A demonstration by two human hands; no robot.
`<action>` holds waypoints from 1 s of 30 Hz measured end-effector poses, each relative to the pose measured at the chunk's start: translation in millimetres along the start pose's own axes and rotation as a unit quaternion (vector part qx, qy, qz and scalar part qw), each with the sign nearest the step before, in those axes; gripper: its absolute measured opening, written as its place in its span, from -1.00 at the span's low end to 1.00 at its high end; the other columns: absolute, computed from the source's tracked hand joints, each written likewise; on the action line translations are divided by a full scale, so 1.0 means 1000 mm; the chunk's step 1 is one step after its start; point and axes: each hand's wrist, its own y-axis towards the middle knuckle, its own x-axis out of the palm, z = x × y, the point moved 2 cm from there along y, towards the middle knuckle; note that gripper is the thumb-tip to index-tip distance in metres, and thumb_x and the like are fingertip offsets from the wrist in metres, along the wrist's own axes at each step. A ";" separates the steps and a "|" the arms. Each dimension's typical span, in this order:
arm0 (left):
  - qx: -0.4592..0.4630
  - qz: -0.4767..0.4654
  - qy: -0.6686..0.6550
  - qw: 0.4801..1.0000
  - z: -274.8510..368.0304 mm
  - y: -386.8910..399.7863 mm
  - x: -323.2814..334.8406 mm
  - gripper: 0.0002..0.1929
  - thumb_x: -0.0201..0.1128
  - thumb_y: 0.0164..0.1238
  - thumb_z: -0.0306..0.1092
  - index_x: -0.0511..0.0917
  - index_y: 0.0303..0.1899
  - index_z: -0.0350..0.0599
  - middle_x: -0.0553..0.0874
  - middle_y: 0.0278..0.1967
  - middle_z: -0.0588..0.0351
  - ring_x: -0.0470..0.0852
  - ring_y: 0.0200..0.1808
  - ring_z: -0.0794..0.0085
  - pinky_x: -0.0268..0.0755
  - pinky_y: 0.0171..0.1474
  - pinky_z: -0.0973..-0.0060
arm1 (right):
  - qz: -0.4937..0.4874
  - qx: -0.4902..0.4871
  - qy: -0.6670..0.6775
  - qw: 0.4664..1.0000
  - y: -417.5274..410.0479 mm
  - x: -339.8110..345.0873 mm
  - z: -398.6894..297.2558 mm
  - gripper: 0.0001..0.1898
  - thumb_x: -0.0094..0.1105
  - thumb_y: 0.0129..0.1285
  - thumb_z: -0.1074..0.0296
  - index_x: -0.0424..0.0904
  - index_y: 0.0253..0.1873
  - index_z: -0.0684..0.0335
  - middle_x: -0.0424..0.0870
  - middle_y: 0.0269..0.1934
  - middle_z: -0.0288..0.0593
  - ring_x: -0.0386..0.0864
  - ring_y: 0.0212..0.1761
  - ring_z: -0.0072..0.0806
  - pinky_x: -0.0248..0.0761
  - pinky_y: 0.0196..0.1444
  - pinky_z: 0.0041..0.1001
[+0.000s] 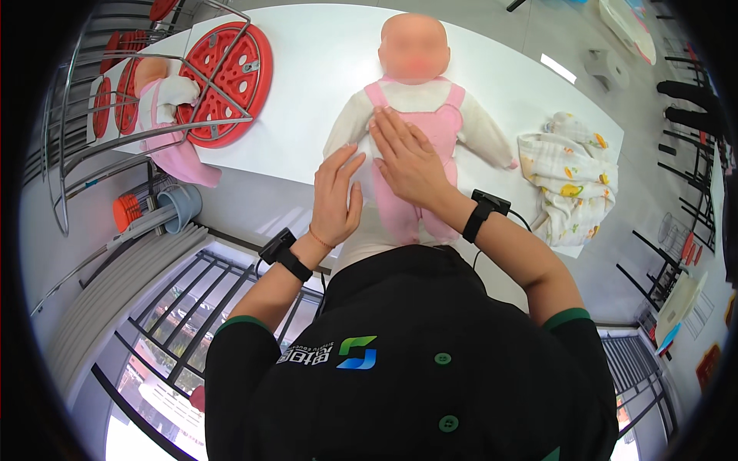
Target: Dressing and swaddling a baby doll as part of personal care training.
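Note:
A baby doll in pink overalls and a cream long-sleeved top lies on its back on the white table, head away from me, feet by my waist. My right hand lies flat over the chest of the overalls, fingers nearly straight and holding nothing. Just left of the doll's body, my left hand is empty, its fingers a little apart. It is beside the doll's sleeve, which it partly covers; whether it touches the doll I cannot tell. Each of my wrists wears a black strapped device.
A crumpled patterned muslin cloth lies at the table's right end. Toward the left, upturned stools with red seats and metal legs rest on the table, near a second doll. Below them hangs a grey-blue bucket.

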 end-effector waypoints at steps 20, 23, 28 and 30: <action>0.250 -0.153 0.101 0.951 0.024 0.100 0.108 -0.34 0.12 0.46 -0.10 0.30 0.44 -0.34 0.30 0.51 -0.17 0.18 0.59 0.11 -0.04 0.61 0.14 | 0.056 0.195 0.125 0.971 -0.134 -0.056 0.022 -0.45 0.09 0.37 0.52 0.28 0.44 0.38 0.32 0.43 0.28 0.31 0.44 0.12 0.11 0.46 -0.12; 0.240 -0.227 0.094 0.939 0.035 0.073 0.115 -0.33 0.13 0.45 -0.11 0.29 0.45 -0.37 0.29 0.52 -0.18 0.16 0.59 0.09 -0.06 0.61 0.13 | 0.096 0.205 0.114 0.967 -0.123 -0.058 0.036 -0.47 0.08 0.38 0.54 0.29 0.43 0.42 0.32 0.44 0.25 0.32 0.44 0.10 0.13 0.45 -0.09; 0.253 -0.247 0.029 0.935 0.030 0.013 0.091 -0.27 0.17 0.38 -0.12 0.25 0.49 -0.33 0.25 0.54 -0.18 0.12 0.61 0.09 -0.09 0.62 0.12 | 0.124 0.139 0.096 0.978 -0.078 -0.059 0.040 -0.40 0.11 0.35 0.53 0.24 0.48 0.42 0.25 0.50 0.26 0.30 0.47 0.08 0.13 0.46 -0.12; 0.235 -0.277 0.037 0.931 0.026 -0.005 0.074 -0.26 0.17 0.38 -0.13 0.23 0.50 -0.32 0.24 0.54 -0.19 0.13 0.61 0.08 -0.11 0.62 0.13 | 0.094 0.124 0.075 0.985 -0.059 -0.053 0.036 -0.38 0.12 0.35 0.48 0.23 0.50 0.41 0.22 0.53 0.22 0.27 0.51 0.02 0.10 0.47 -0.14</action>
